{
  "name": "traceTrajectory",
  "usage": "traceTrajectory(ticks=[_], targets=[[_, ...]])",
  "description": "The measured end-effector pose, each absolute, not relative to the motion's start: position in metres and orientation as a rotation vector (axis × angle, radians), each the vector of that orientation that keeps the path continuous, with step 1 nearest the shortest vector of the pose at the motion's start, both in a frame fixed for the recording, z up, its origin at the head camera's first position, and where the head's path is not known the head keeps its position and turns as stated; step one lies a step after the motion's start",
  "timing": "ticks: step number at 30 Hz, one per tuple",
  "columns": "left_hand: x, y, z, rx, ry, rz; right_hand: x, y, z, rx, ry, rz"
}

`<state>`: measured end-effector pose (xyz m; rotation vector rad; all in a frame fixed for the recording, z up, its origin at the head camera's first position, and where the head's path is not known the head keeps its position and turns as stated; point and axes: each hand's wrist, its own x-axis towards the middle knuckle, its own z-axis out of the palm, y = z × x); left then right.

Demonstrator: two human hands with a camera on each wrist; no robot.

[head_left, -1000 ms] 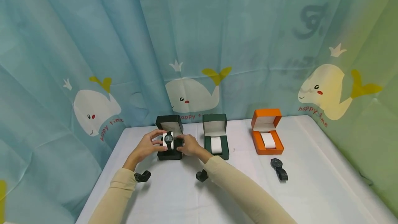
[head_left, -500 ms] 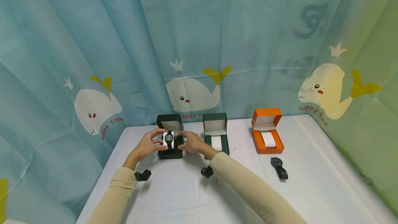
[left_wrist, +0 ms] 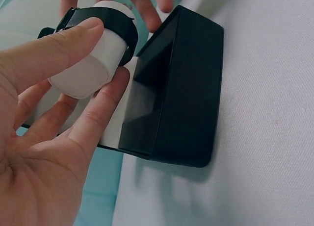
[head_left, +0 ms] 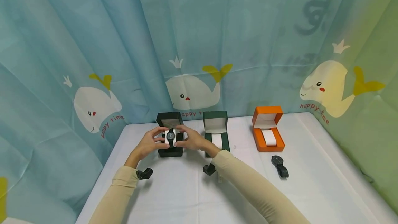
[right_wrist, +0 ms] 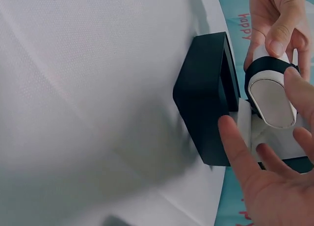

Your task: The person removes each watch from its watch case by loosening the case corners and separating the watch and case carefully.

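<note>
My left hand (head_left: pixel 147 145) grips a white watch cushion (left_wrist: pixel 86 71) with a black wristwatch (head_left: pixel 170 136) strapped round it, its dial showing in the head view. Thumb and fingers lie on opposite sides of the cushion. Close on the right is my right hand (head_left: pixel 194 140), fingers spread, one fingertip right at the strap in the right wrist view. Behind and below the cushion stands a black watch box (left_wrist: pixel 189 93) with its lid up. The cushion and hands partly cover it in the head view.
Right of the black box stands an open dark green watch box (head_left: pixel 215 118) holding a white cushion. Farther right is an open orange watch box (head_left: pixel 258 142), also with a cushion. A second black watch (head_left: pixel 280 167) lies before it on the white table (head_left: pixel 174 196). A curtain (head_left: pixel 248 54) hangs behind.
My right hand has come up from the black box's right side, and its fingertips now reach the cushion. My left hand keeps its grip, with the cushion shifted slightly right in the head view.
</note>
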<state>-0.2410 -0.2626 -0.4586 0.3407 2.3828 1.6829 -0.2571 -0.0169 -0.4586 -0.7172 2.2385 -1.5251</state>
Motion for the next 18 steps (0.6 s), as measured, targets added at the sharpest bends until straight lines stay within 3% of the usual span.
traceTrajectory(ticks=[18], targets=[[-0.2396,-0.259,-0.4582,0.352,2.392,1.683,-0.2539,-0.025,-0.462,-0.756,2.075,-1.747]])
